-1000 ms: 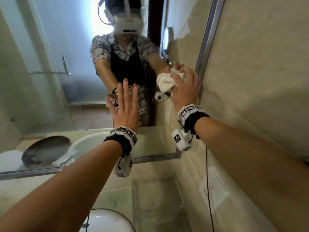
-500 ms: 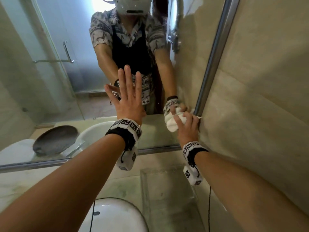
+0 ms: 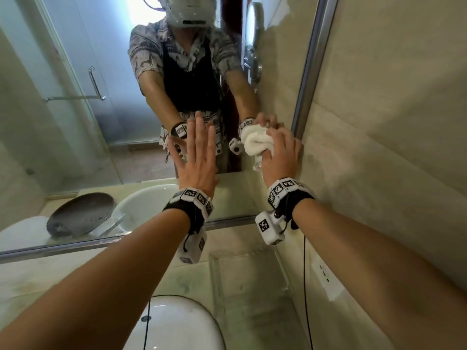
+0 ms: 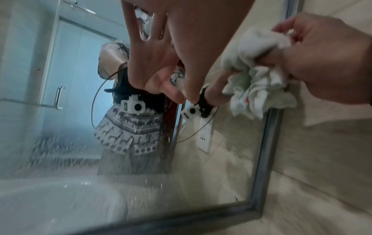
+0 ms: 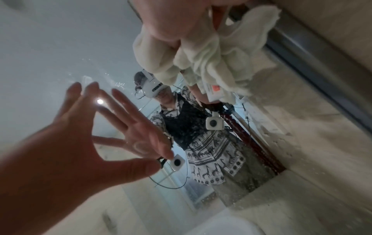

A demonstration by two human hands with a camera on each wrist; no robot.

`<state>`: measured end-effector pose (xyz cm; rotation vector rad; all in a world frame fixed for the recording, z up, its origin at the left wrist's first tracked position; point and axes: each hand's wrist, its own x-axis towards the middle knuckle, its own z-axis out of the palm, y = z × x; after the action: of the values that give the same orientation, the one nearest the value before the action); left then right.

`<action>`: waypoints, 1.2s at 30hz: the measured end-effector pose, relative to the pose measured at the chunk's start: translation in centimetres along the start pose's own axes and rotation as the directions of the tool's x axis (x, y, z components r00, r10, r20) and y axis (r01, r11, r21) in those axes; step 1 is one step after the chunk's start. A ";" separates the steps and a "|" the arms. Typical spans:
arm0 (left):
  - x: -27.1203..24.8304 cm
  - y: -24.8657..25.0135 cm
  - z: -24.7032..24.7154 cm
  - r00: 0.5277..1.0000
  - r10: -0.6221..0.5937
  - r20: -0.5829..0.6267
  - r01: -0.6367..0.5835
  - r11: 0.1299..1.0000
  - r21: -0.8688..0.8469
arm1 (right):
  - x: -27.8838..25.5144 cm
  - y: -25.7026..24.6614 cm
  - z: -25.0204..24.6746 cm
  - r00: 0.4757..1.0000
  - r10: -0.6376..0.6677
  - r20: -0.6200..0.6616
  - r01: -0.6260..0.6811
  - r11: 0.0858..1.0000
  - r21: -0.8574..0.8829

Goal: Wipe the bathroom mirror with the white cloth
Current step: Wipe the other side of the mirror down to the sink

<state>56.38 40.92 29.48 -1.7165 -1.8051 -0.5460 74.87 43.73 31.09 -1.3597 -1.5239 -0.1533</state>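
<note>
The bathroom mirror [image 3: 75,147] fills the wall ahead, and its glass is speckled with droplets low down [image 4: 100,174]. My right hand [image 3: 283,152] grips a bunched white cloth [image 3: 255,145] and holds it against the glass, close to the mirror's right metal frame [image 3: 313,72]. In the right wrist view the cloth [image 5: 211,58] bulges out under my curled fingers [image 5: 171,20]. My left hand [image 3: 199,152] lies flat on the glass to the left of the cloth, with its fingers straight and spread [image 5: 100,127]. It holds nothing.
A white basin [image 3: 177,324] sits below on the pale counter, with a clear glass tray [image 3: 252,286] to its right. The beige tiled wall on the right carries a white socket [image 3: 326,276]. The mirror's lower frame [image 3: 63,246] runs just above the counter.
My right hand swept the cloth down along the mirror's right edge, then came part of the way back up. My left hand has stayed flat on the glass.
</note>
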 end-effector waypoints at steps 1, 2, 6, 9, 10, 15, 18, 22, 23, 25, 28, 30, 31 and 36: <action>-0.8 0.1 0.4 0.999 0.006 0.036 -0.006 1.000 0.007 | -0.1 -0.3 0.2 1.000 -0.008 0.002 0.008 1.000 0.014; -1.5 0.2 0.8 0.997 0.006 0.080 -0.007 1.000 0.007 | -0.4 -0.5 0.5 1.000 -0.030 -0.003 0.030 0.999 0.015; -2.2 0.3 2.7 0.991 -0.021 0.135 0.019 1.000 0.015 | -2.2 0.7 2.4 0.979 -0.199 0.052 0.201 0.978 -0.050; -1.7 0.6 3.9 0.997 -0.052 0.054 0.053 0.998 -0.018 | -5.5 4.1 4.7 0.926 -0.311 0.212 0.334 0.939 -0.080; -1.6 0.7 4.2 0.997 -0.055 0.051 0.056 0.998 -0.017 | -6.9 5.5 5.2 0.913 -0.285 0.293 0.318 0.945 -0.074; -1.9 0.8 4.5 0.996 -0.030 0.083 0.031 0.999 -0.008 | -12.8 12.0 7.4 0.848 -0.104 0.519 0.223 0.959 -0.172; -1.8 1.0 4.4 0.994 -0.044 0.096 0.045 0.999 -0.007 | -13.2 12.0 7.2 0.861 -0.026 0.508 0.152 0.966 -0.208; -1.8 1.1 4.2 0.992 -0.048 0.118 0.051 0.998 -0.020 | -11.5 9.4 5.9 0.934 0.152 0.324 -0.123 0.987 -0.107; -1.8 1.1 4.1 0.992 -0.047 0.116 0.051 0.998 -0.027 | -10.7 8.6 5.6 0.949 0.201 0.241 -0.192 0.980 -0.059; -1.8 1.1 3.9 0.993 -0.043 0.107 0.047 0.998 -0.035 | -9.0 7.4 4.9 0.957 0.269 0.105 -0.273 0.961 0.030; -2.0 0.7 3.6 0.997 -0.030 0.072 0.033 0.999 -0.033 | -8.0 7.0 4.4 0.959 0.275 0.070 -0.277 0.960 0.030; -2.6 0.0 3.5 0.998 0.009 0.061 -0.008 1.000 -0.014 | -8.7 7.4 4.5 0.968 0.245 0.060 -0.240 0.967 -0.082; -3.1 -0.7 3.4 0.997 0.025 0.070 -0.025 1.000 -0.001 | -9.2 7.4 4.7 0.968 0.245 0.048 -0.238 0.963 -0.128; -6.1 -5.8 4.3 0.991 -0.064 0.115 0.064 0.998 0.003 | -11.3 6.6 7.3 0.876 0.483 0.000 -0.476 0.863 -0.170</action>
<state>50.07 38.61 22.77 -1.7274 -1.9460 -0.4828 73.74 43.53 16.16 -1.8468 -1.1787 0.0671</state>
